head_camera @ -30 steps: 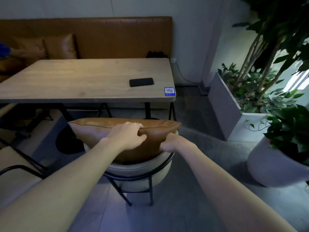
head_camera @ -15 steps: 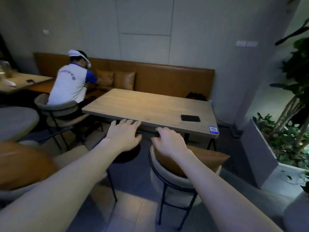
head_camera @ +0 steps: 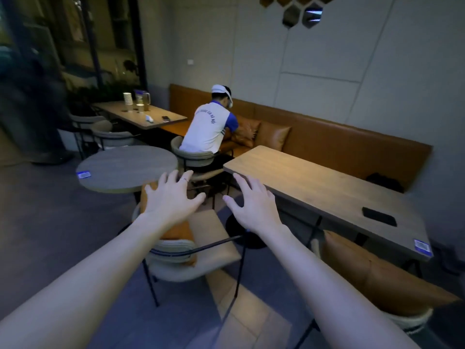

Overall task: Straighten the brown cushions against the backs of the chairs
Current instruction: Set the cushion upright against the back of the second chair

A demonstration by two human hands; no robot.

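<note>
A brown cushion [head_camera: 179, 231] leans against the back of a cream chair [head_camera: 201, 258] below my hands; my left forearm hides most of it. My left hand [head_camera: 171, 197], fingers spread, hovers just above this cushion and holds nothing. My right hand [head_camera: 254, 205] is also spread and empty, over the gap between that chair and the long table. At lower right a second brown cushion [head_camera: 382, 275] rests against the back of another cream chair [head_camera: 410, 321]. Two more brown cushions [head_camera: 271, 137] sit on the bench.
A long wooden table [head_camera: 327, 190] with a black phone [head_camera: 379, 216] stands to the right. A round table [head_camera: 125, 167] is at left. A person in a white shirt [head_camera: 208, 129] sits ahead by the brown bench [head_camera: 339, 144]. A farther table [head_camera: 141, 117] holds cups.
The view has swung left. Both hands let go of the cushion on the right chair and now hover spread over the left chair's cushion.
</note>
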